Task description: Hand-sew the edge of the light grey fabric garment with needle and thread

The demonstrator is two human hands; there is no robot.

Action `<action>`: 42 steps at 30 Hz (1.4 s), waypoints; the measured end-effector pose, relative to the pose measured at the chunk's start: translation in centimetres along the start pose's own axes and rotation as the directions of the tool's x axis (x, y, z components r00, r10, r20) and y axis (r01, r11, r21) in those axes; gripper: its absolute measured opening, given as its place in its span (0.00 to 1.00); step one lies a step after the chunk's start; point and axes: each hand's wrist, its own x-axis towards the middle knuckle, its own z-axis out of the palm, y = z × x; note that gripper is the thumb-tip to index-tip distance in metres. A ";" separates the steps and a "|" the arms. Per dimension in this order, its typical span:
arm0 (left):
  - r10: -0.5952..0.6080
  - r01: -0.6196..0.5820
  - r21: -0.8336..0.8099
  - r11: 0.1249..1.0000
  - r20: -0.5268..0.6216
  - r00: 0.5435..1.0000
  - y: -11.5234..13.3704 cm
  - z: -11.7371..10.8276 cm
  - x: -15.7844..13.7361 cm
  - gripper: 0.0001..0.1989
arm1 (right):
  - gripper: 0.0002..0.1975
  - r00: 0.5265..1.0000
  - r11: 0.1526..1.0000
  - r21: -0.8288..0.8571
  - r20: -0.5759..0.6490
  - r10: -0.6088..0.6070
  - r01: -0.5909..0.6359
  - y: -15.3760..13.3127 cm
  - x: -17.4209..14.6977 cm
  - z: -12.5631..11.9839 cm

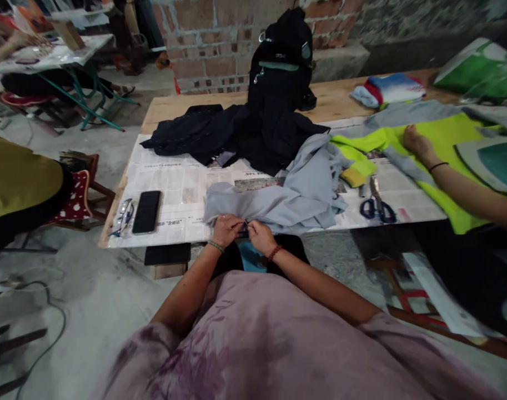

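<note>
At the table's front edge, my left hand (227,230) and my right hand (261,237) come close together, fingers pinched. A small dark thing shows between the fingertips, too tiny to name. Just beyond them lies a light grey garment (261,205), one part stretched leftward along the edge and the rest bunched up to the right. My left hand touches its near edge; whether the fingers also grip the cloth, I cannot tell. A dark garment (195,130) is spread behind it.
Left of the grey cloth are a black phone (147,211) and glasses (124,215). Blue-handled scissors (377,208) lie to the right. A co-worker's arm (457,180) rests over a yellow-green garment (448,139) beside an iron (492,161). A black backpack (280,66) stands behind.
</note>
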 end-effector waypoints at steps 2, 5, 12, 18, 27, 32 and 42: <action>0.017 -0.017 0.026 1.000 0.006 1.000 0.1 0.0 0.0 0.05 | 0.08 1.000 1.000 -0.010 -0.018 -0.011 0.010 0.1 0.0 0.1; 0.047 -0.049 0.072 0.996 0.030 0.998 0.2 0.0 0.0 0.05 | 0.08 0.999 1.000 -0.024 -0.029 -0.013 0.012 0.2 0.0 0.3; 0.089 -0.097 0.088 0.991 0.097 0.991 0.4 0.2 -0.1 0.06 | 0.10 1.000 1.000 0.020 -0.020 0.017 -0.017 0.1 0.3 0.2; 0.054 -0.056 0.090 0.994 0.027 0.998 0.3 0.6 -0.3 0.05 | 0.09 0.994 0.998 -0.045 0.102 -0.042 0.047 -0.3 -1.5 -2.8; 0.024 -0.025 0.082 0.996 0.011 1.000 0.7 0.5 -0.3 0.05 | 0.10 0.967 0.925 -0.311 -0.055 -0.248 0.219 -0.3 2.2 -7.2; 0.025 -0.026 0.121 0.992 0.005 1.000 0.4 0.7 -0.4 0.05 | 0.10 0.967 0.970 -0.190 0.234 -0.102 0.149 0.1 4.8 -4.4; 0.034 -0.033 0.144 0.989 0.001 0.999 0.3 0.8 -0.3 0.06 | 0.05 0.980 1.000 0.012 0.199 -0.008 0.006 -0.2 4.2 -3.3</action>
